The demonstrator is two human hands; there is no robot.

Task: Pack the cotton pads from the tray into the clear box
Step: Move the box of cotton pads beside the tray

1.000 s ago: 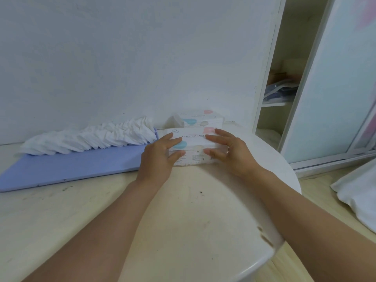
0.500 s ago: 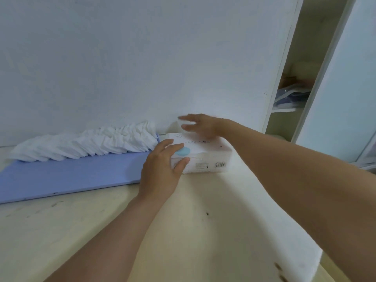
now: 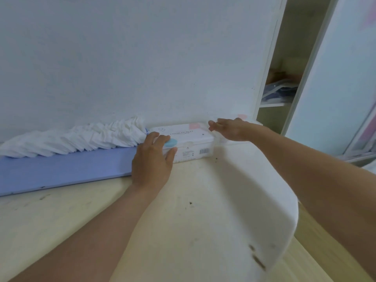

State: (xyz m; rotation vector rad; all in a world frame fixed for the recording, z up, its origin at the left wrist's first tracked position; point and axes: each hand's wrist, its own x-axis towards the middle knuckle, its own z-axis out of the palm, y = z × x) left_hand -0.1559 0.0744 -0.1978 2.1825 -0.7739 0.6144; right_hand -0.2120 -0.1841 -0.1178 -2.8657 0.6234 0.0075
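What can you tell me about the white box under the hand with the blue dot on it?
The box is a long, low, white pack lying flat on the table, against the wall. Its top shows grey lettering, a blue dot and a pink patch; its front carries a barcode and small print. It looks closed. The left hand rests on its left end, fingers over the top. The right hand reaches just past its far right corner. The blue tray lies beside its left end.

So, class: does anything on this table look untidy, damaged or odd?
Yes. The cotton pads slump in a ragged, leaning row along the blue tray, and the table carries dark specks and scuffs near its edge.
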